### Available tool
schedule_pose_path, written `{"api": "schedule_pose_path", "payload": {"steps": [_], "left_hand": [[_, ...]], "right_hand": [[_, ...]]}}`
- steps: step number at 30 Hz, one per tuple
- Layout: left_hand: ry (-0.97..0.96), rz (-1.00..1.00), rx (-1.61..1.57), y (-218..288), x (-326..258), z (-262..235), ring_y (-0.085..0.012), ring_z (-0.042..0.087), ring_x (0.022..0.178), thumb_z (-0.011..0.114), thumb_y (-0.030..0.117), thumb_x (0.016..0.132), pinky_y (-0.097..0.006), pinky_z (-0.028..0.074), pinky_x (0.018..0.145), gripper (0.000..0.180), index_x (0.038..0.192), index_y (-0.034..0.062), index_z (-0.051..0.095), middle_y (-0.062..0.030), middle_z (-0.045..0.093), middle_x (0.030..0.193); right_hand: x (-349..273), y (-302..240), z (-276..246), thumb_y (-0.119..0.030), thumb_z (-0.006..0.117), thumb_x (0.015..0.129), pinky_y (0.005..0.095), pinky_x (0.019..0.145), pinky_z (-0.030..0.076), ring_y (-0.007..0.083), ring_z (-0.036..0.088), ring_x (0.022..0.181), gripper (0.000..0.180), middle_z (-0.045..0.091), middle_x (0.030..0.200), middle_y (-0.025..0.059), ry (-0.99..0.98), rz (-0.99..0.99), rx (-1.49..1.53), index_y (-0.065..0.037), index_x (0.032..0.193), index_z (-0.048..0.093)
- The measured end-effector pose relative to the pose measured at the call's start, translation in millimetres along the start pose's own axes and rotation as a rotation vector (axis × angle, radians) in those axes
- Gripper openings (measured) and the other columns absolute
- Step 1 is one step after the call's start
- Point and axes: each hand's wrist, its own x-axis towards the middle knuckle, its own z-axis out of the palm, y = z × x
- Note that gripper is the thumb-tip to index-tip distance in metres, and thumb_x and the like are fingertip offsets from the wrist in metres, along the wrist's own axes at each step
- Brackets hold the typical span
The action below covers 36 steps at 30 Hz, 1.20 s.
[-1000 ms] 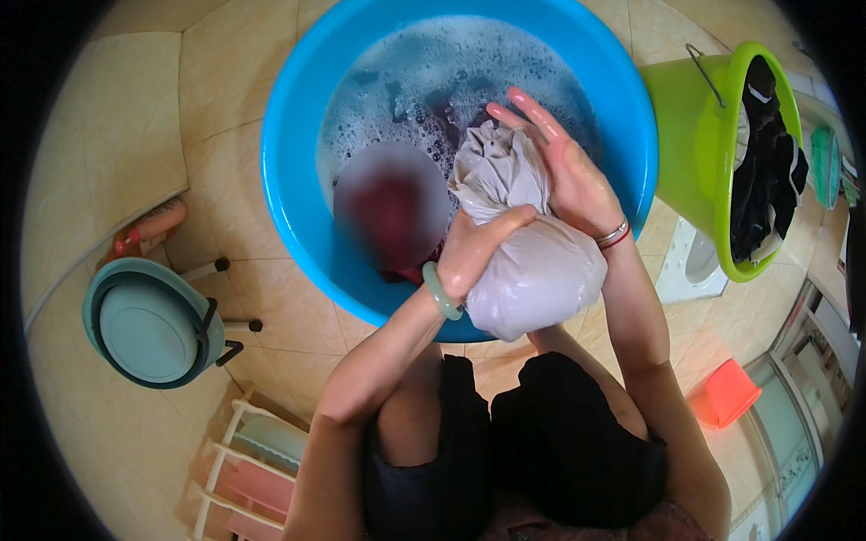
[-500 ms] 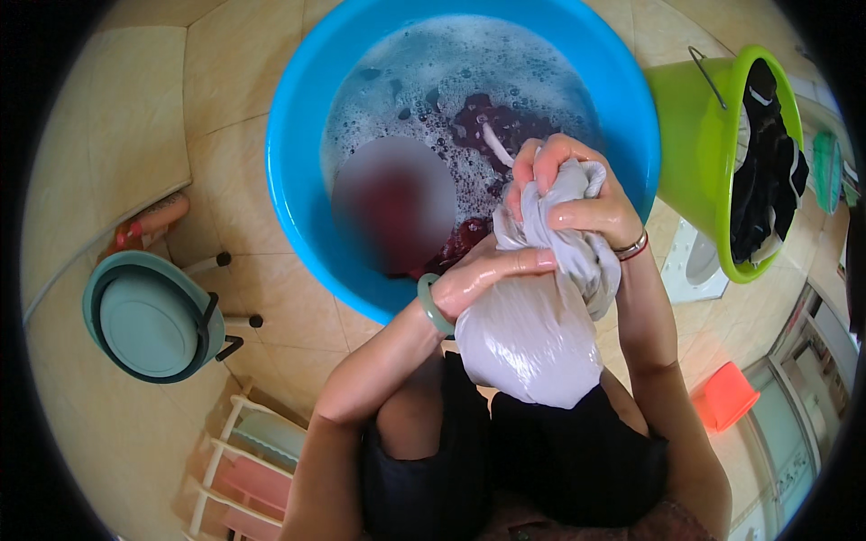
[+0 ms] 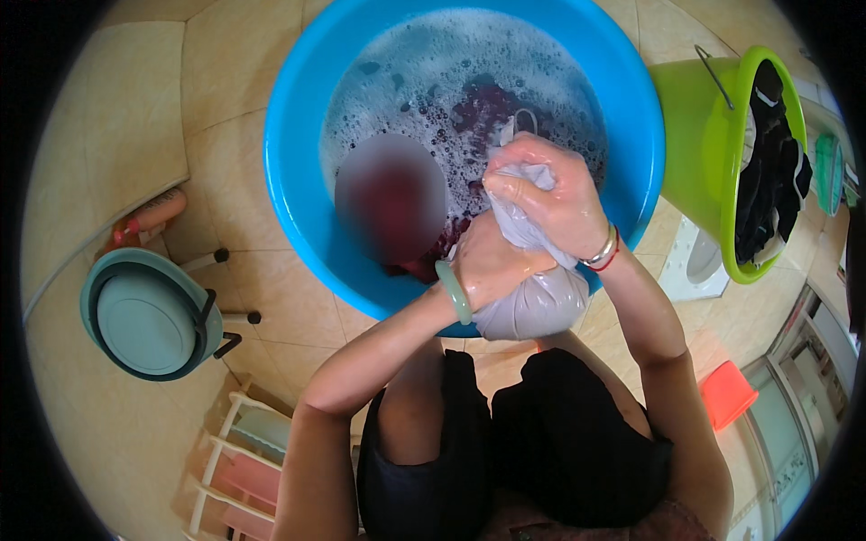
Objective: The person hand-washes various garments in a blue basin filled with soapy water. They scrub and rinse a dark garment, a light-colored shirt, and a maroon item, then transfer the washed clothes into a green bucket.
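Note:
My left hand (image 3: 499, 263), with a pale green bangle at its wrist, is wrapped round a wet whitish-grey cloth garment (image 3: 538, 305). Just above it, my right hand (image 3: 552, 191) closes in a fist on the bunched upper part of the same garment. Below my hands the cloth bulges out in a rounded bag shape over the near rim of a large blue basin (image 3: 293, 203). A white strap or loop (image 3: 524, 117) sticks out past my right hand. In the foamy water lies dark red fabric (image 3: 483, 106); a blurred oval covers more of it at left.
A lime green bucket (image 3: 690, 135) holding dark clothes (image 3: 767, 180) leans at the right. At the left stands a grey-green folding tub (image 3: 144, 329) near a hairbrush (image 3: 158, 215). A shelf rack (image 3: 216, 460) is lower left, an orange-red container (image 3: 727, 395) lower right.
Both hands and the garment have moved away from my knees, toward the basin. The bulge has become smaller, and my right hand has turned and closed tighter round the cloth.

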Motion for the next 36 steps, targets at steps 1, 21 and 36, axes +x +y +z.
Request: {"api": "schedule_pose_path", "payload": {"steps": [1, 21, 36], "left_hand": [[0.03, 0.003, 0.08, 0.0, 3.1, 1.9, -0.0294, 0.066, 0.095, 0.075, 0.024, 0.071, -0.038, 0.05, 0.084, 0.044, 0.107, 0.0009, 0.062, -0.0147, 0.067, 0.099], [-0.156, -0.279, -0.469, 20.0, 10.5, -7.3, -0.0131, 0.06, 0.096, 0.076, 0.017, 0.078, -0.028, 0.048, 0.085, 0.051, 0.121, 0.0004, 0.054, -0.0059, 0.063, 0.106], [-0.35, -0.494, -1.072, 20.7, -11.7, -1.1, -0.0173, 0.06, 0.099, 0.064, 0.011, 0.086, -0.031, 0.046, 0.092, 0.048, 0.13, 0.0027, 0.046, -0.0068, 0.058, 0.112]], "right_hand": [[0.0, 2.5, 2.5, -0.01, 0.067, 0.086, 0.0297, 0.069, 0.05, 0.0179, 0.065, 0.076, 0.012, 0.066, 0.084, 0.0109, 0.031, -0.047, -0.08, 0.001, 0.089, 0.064], [25.3, 26.0, -19.0, -0.051, 0.039, 0.099, 0.0317, 0.093, 0.044, 0.016, 0.054, 0.105, 0.057, 0.064, 0.11, 0.0078, -0.009, 0.218, 0.479, -0.001, 0.108, 0.065], [10.6, 11.3, -38.2, -0.014, 0.071, 0.082, 0.0438, 0.084, 0.053, 0.0349, 0.062, 0.099, 0.043, 0.059, 0.104, 0.0155, -0.457, -0.072, 1.063, -0.007, 0.122, 0.055]]}}
